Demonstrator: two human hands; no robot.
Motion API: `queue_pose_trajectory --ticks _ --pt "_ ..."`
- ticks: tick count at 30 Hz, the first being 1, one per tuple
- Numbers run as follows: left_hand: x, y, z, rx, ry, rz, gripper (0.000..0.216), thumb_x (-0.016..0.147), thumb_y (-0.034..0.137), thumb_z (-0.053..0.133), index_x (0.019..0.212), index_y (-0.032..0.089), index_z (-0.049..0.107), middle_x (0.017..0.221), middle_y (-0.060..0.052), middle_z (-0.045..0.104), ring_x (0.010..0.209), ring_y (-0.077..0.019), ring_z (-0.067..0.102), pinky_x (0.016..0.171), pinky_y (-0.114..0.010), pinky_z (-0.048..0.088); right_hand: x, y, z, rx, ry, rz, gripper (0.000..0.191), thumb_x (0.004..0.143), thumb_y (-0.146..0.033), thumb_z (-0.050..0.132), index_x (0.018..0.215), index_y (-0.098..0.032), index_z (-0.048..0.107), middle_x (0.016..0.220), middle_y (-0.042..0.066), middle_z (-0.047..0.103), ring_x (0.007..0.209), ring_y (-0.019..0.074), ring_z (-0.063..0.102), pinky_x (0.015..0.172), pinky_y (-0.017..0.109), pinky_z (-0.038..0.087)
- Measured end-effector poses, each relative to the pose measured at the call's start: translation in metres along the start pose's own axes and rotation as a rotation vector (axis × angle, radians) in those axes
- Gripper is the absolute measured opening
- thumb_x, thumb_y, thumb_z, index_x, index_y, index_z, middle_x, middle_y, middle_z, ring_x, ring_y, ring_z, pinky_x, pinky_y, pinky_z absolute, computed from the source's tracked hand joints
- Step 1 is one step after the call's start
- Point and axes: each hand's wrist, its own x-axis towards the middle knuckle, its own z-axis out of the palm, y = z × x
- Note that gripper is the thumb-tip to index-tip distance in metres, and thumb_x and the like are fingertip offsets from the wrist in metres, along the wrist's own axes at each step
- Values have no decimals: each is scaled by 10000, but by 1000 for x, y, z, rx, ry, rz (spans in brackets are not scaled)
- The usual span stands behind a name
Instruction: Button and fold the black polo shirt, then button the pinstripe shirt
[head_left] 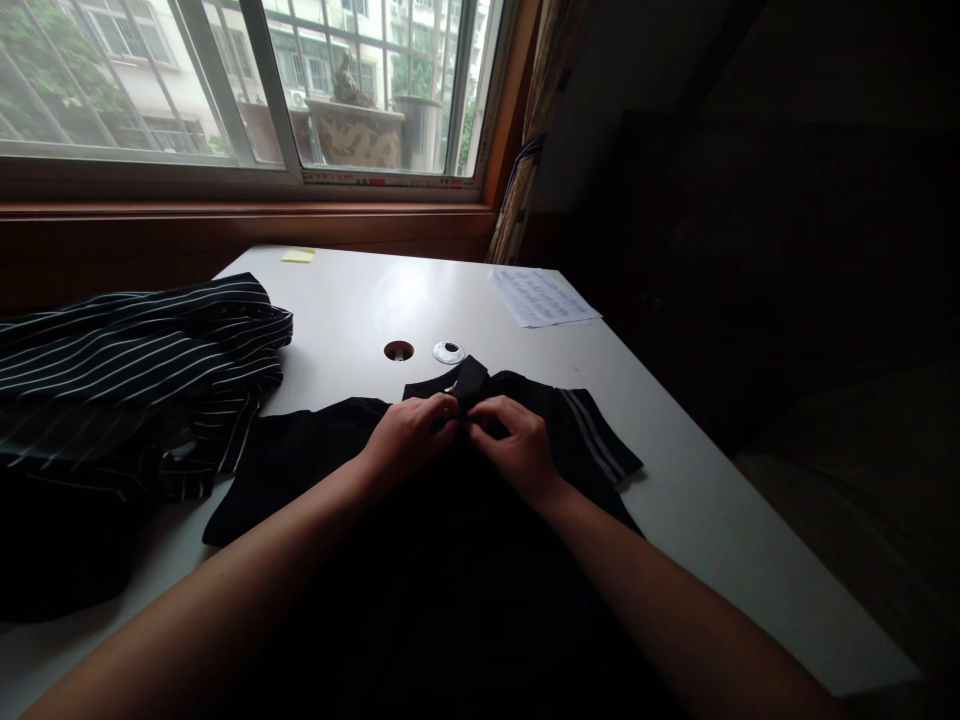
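Observation:
A black short-sleeved shirt (322,440) lies spread on the white table (675,480), its collar (471,380) toward the window. Two pale stripes run along its right sleeve (596,430). Just below the collar, my left hand (416,430) pinches the shirt front between thumb and fingers. My right hand (517,440) faces it from the other side, fingertips closed on the same front edge. Between the two hands there is only a small gap. Whether a button is at the fingertips is too dark and small to tell.
Dark clothes with white stripes (150,350) are heaped on the left. Behind the shirt are a cable hole (398,351) and a round cover (448,352). Printed papers (544,297) lie at the back right, a yellow sticky note (298,256) at the back left. A barred window (360,90) stands beyond.

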Motion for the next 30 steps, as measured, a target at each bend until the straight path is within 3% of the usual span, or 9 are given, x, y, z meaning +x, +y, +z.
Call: queue_pose_trajectory --ticks 8,16,20,30 --pt "-1 0 3 35 69 75 124 885 266 606 999 219 599 884 -21 738 765 -191 705 689 -278 509 -1 4 2 41 14 -69 130 826 -139 632 908 -235 660 857 7 634 765 157 615 732 292 516" --pt "-1 1 -3 -110 77 -6 161 861 241 635 1020 228 613 937 -15 738 806 -183 706 707 -271 523 -3 4 -1 93 -12 -85 144 856 -194 649 985 -255 668 930 18 618 752 147 609 698 296 531" --pt "0 1 -5 -205 58 -79 171 858 264 642 1023 231 614 944 -12 740 811 -177 713 698 -261 532 -2 4 -4 104 -25 -81 111 887 -239 640 990 -253 680 960 33 626 865 175 625 791 326 534" --pt "0 -1 -3 -227 50 -15 167 856 240 642 1022 224 628 941 -10 739 820 -173 706 746 -275 541 -3 8 -4 148 -23 -31 95 933 -257 591 926 -242 685 921 31 636 885 179 625 795 325 511"
